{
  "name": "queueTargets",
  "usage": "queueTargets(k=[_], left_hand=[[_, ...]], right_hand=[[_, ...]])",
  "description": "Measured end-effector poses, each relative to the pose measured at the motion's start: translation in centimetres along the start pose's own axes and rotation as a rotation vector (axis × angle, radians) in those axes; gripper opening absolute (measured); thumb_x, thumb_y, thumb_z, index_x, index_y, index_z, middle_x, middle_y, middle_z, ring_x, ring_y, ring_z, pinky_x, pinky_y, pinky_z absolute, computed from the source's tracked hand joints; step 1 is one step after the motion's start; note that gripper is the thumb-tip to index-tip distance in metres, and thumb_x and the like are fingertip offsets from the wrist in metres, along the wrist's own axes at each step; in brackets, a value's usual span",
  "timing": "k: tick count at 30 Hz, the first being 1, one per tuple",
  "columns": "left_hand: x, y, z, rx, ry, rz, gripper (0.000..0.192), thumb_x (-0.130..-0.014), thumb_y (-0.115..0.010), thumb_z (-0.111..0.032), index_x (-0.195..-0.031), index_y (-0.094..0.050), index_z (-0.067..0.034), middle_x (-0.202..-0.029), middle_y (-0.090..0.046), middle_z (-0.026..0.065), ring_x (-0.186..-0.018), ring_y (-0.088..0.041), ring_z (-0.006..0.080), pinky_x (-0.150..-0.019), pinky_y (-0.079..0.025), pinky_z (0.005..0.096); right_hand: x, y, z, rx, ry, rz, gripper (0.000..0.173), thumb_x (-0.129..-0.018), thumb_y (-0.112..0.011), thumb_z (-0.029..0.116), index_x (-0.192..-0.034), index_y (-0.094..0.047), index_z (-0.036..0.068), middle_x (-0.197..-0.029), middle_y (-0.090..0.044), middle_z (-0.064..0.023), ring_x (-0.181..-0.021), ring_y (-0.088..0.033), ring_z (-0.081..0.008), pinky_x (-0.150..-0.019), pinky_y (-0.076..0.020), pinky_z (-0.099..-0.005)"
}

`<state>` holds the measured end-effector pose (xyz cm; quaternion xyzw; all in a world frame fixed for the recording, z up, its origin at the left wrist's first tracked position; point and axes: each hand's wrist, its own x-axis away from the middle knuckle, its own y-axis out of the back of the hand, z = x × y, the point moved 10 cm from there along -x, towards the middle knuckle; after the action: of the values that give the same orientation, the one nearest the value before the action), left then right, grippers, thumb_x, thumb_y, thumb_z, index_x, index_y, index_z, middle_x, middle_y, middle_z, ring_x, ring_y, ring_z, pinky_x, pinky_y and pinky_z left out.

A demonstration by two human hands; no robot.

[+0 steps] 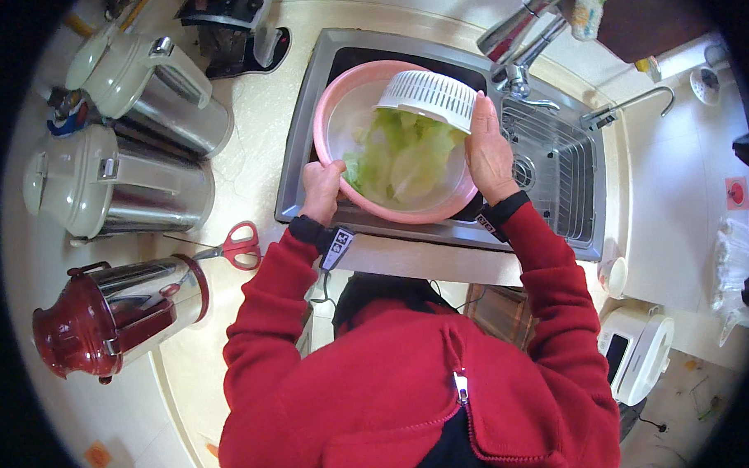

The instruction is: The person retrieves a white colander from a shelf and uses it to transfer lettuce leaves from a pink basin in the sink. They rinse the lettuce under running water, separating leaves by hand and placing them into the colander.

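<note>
A pink plastic basin (405, 214) rests over the left bowl of the sink, holding cloudy water and pale green leafy vegetables (412, 152). With the thumb over its rim, my left hand (323, 189) grips the basin at its near left side. A white slotted plastic basket (431, 96) is tipped on its side at the far right of the basin, its opening towards the leaves. Flat along the basket's right edge lies my right hand (490, 146), fingers extended and pointing away from me. Its thumb and the underside of its palm are hidden.
A chrome faucet (517, 77) stands behind the steel sink (298, 168); a wire rack (564, 165) sits in the right bowl. Red-handled scissors (242, 246) and several large vacuum jugs (162, 186) occupy the left counter. A white appliance (641, 354) is at the right.
</note>
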<state>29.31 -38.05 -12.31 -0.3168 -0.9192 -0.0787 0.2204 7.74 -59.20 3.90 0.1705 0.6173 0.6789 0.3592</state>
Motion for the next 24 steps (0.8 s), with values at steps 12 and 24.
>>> queueTargets(k=[12,24], left_hand=[[0.0,-0.2,0.9,0.207,0.098,0.077,0.018,-0.079,-0.063,-0.014,-0.078,-0.058,0.004,-0.071,-0.056,0.0063,-0.057,-0.057,0.0182,-0.050,-0.050,0.0346],[-0.7,0.3,1.6,0.090,0.112,-0.019,0.018,-0.079,-0.063,-0.014,-0.082,-0.063,0.004,-0.072,-0.061,0.0071,-0.059,-0.061,0.0179,-0.048,-0.048,0.0324]], right_hand=[[-1.0,5.2,0.4,-0.085,0.085,-0.372,0.081,-0.081,-0.060,0.002,-0.152,-0.023,0.003,-0.143,-0.043,-0.0288,-0.113,-0.058,-0.0443,-0.085,-0.0523,-0.0422],[-4.0,6.6,-17.5,-0.181,-0.166,0.044,0.063,-0.084,-0.055,0.015,-0.141,-0.039,-0.005,-0.102,-0.065,-0.0310,-0.097,-0.064,-0.0422,-0.084,-0.0493,-0.0469]])
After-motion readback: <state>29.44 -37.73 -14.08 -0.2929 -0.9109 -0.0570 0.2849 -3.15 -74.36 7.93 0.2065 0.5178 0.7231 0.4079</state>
